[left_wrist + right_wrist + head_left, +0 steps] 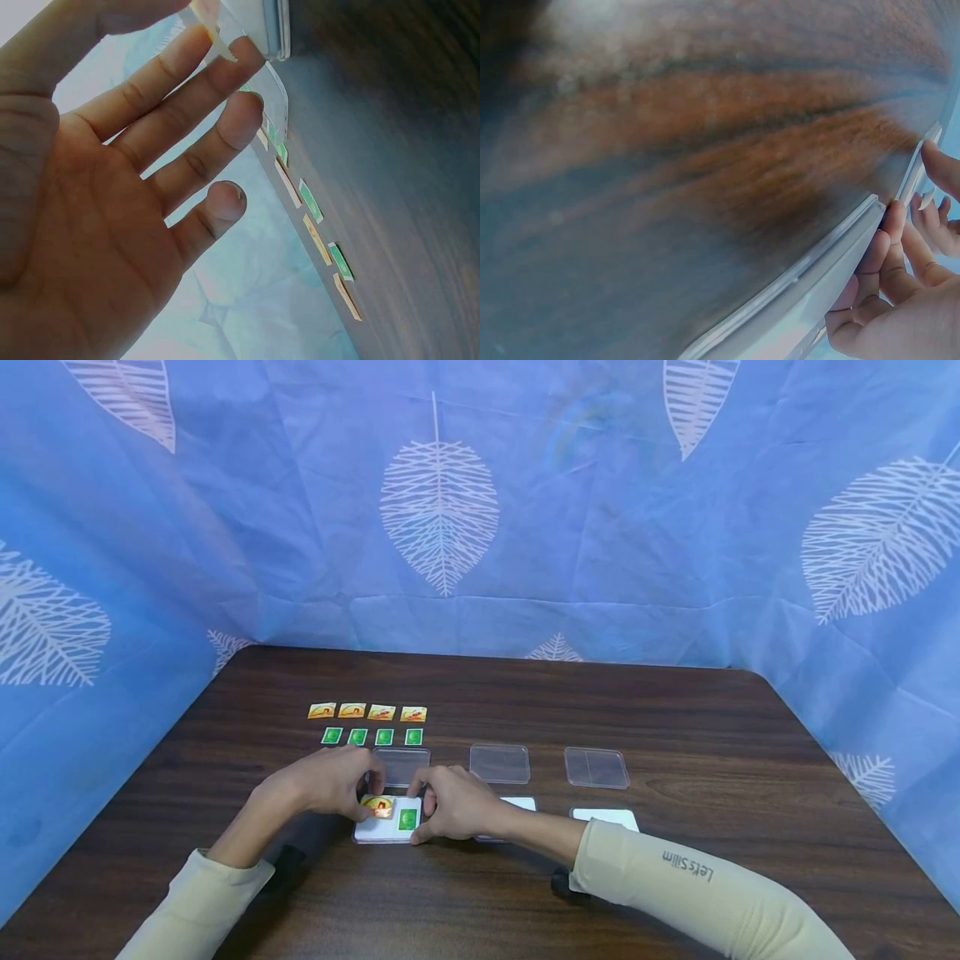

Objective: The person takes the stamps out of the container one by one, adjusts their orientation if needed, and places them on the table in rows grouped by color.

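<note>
In the head view my left hand pinches a small yellow-orange picture sticker between thumb and finger. The sticker is at the upper left of a white card stack in a shallow clear case. A green square sticker lies at the stack's right side. With thumb and index finger spread over its right edge, my right hand grips the case. The left wrist view shows the sticker edge-on at the left fingertips, with the other fingers loosely extended. Fingers of the right hand are bent at the case edge.
Behind lie three clear plastic lids. Two more white card stacks are to the right, one partly under my right forearm. At the back left are a row of yellow stickers and a row of green stickers on the dark wooden table.
</note>
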Motion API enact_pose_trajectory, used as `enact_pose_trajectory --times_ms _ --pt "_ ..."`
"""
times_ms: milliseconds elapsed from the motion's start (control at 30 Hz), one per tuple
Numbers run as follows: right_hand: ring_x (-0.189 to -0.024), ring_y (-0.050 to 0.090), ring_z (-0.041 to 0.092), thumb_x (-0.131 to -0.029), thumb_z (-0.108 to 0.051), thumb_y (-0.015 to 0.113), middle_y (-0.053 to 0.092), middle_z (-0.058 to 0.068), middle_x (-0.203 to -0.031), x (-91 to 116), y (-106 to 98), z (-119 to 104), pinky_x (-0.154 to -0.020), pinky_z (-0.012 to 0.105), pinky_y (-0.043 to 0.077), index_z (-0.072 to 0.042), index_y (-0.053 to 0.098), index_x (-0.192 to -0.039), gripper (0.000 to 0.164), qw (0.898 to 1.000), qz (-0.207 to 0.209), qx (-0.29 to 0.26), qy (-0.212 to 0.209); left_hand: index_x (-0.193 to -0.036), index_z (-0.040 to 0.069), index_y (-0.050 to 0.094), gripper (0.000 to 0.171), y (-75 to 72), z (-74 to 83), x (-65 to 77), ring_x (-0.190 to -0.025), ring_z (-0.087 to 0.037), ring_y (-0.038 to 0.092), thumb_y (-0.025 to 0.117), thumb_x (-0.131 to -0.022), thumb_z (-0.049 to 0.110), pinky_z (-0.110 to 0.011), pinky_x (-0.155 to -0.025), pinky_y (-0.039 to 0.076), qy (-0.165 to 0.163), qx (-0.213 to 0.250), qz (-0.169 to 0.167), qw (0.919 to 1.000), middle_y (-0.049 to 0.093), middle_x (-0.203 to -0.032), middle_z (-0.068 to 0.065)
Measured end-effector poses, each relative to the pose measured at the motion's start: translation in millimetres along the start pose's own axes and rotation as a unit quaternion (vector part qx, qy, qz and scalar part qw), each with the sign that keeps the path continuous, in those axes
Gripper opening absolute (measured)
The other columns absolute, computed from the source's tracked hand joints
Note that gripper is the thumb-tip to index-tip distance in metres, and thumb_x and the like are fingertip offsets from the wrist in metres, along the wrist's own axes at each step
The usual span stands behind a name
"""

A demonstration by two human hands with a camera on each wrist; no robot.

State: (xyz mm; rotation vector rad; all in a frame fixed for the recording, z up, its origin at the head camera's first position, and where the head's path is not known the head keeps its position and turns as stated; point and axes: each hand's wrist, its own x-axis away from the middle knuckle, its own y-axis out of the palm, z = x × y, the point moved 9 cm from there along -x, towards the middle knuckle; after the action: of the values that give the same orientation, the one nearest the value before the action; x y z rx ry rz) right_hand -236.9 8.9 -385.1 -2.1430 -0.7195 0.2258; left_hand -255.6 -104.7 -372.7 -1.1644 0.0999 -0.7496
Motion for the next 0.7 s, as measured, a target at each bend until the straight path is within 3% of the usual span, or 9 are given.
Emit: enact_pose_trajectory --times_ms 700 --pt "-0.058 0.05 0.003 -0.074 -0.02 0.096 0.058 -0.008 -0.068 -0.3 0.9 0.9 -0.056 0.021 0.037 -0.009 0.072 -0.109 0.044 1.0 0.0 0.009 0.001 -0.094 0.015 0.072 0.021 -4.2 -2.7 -1.5 -0.074 -0.013 0.056 0.089 -0.081 0.013 -0.031 -0.067 0.05 0.008 -0.009 0.022 0.9997 0.063 -0.086 0.006"
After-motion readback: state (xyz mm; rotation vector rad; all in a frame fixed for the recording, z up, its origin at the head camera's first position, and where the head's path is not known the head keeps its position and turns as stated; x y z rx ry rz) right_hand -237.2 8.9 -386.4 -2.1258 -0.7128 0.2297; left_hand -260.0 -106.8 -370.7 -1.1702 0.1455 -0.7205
